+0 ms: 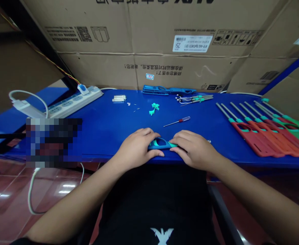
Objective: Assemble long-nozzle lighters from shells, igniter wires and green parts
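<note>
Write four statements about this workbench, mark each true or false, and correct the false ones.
1. The left hand and right hand both hold the blue plastic casing with green parts. True.
2. The red-and-clear-handled screwdriver is in the right hand. False: it lies on the blue table.
3. Small bright green plastic pieces lie beyond the hands. True.
4. The long white plastic power strip is right of the hands. False: it is left of them.
</note>
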The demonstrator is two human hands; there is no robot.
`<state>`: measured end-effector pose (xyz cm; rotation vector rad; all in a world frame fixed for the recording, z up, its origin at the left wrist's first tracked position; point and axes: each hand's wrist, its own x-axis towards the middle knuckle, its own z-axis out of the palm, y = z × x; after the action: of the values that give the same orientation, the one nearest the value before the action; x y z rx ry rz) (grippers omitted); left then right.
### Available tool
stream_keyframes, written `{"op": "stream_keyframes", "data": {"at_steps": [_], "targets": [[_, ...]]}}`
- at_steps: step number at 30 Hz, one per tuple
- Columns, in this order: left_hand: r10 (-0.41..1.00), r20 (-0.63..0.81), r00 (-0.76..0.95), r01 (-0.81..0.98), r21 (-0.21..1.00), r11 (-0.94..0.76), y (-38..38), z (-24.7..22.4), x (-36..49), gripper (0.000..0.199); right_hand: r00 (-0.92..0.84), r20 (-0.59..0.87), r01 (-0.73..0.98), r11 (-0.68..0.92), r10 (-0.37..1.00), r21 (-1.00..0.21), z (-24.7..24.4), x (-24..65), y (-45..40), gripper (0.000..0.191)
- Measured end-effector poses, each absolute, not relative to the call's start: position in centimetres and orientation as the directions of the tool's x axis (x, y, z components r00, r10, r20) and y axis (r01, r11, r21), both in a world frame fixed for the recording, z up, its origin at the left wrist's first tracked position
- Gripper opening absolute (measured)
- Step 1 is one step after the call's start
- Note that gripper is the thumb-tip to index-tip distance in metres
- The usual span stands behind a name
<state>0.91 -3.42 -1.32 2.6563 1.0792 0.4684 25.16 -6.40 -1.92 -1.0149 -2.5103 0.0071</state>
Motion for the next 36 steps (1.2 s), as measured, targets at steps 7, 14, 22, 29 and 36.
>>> {"op": "stream_keyframes", "data": {"at_steps": [7, 14, 22, 29, 36], "targets": [[0.645, 0.438, 0.626, 0.626, 0.212, -0.751, -4.2, -2.6, 0.8, 0.045, -0.636, 0.311, 0.742, 0.67, 0.706, -0.005, -0.6, 24.4, -7.3, 0.02], [0.507, 0.599, 0.619, 0.567, 0.105, -0.817, -4.6, -3.4, 0.4, 0.035, -0.703, 0.368, 0.679, 0.728, 0.609, 0.093, -0.2, 23.9, -7.9, 0.021], [0.53, 0.588, 0.611, 0.555, 0.158, -0.817, -4.2, -3.4, 0.4, 0.036, -0.668, 0.439, 0.673, 0.74, 0.601, 0.009, -1.1, 23.2, -7.5, 0.021], [0.652, 0.533, 0.539, 0.545, 0.368, -0.753, -2.8, -1.5, 0.9, 0.034, -0.759, 0.372, 0.629, 0.75, 0.534, 0.206, 2.2, 22.9, -4.7, 0.02], [0.658, -0.043, 0.751, 0.451, 0.763, -0.464, 7.5, 4.4, 2.1, 0.04, -0.834, 0.305, 0.537, 0.804, 0.46, 0.254, 5.9, 24.9, 5.3, 0.023]]}}
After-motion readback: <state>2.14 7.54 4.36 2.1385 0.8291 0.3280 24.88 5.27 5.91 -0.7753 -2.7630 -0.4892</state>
